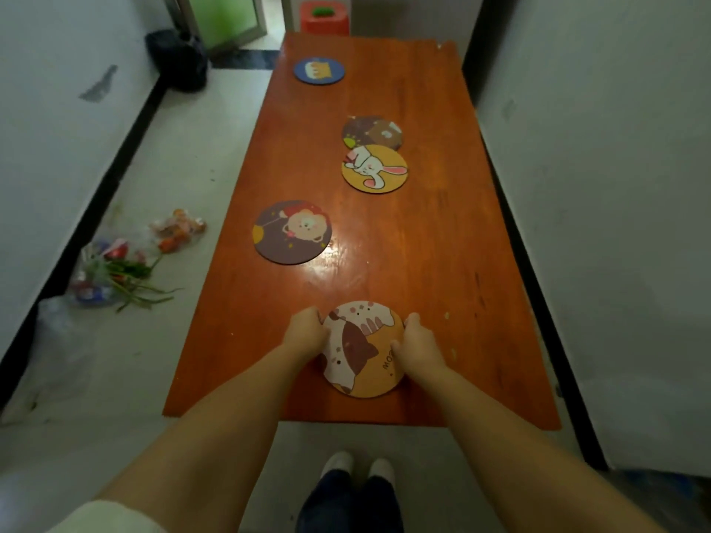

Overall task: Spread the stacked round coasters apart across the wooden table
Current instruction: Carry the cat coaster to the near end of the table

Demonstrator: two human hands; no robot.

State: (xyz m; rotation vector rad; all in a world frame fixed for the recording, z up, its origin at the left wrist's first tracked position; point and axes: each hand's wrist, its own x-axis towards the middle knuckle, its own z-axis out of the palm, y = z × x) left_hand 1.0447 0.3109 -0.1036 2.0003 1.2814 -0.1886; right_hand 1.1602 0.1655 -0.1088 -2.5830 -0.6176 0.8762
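Both hands hold the cat coaster (363, 350) at the near end of the worktop (442, 263). The left grip (306, 332) is curled onto its left edge; the right grip (417, 346) is curled onto its right edge, thumb on the printed face. Whether more coasters lie stacked beneath cannot be told.

Ahead and left of the left grip lies the bear coaster (292, 232). Farther ahead, between the two grips' lines, lies the rabbit coaster (375, 169), its far edge touching or just overlapping the brown coaster (372, 132). The blue coaster (319, 71) lies farthest away, well apart from the rest.
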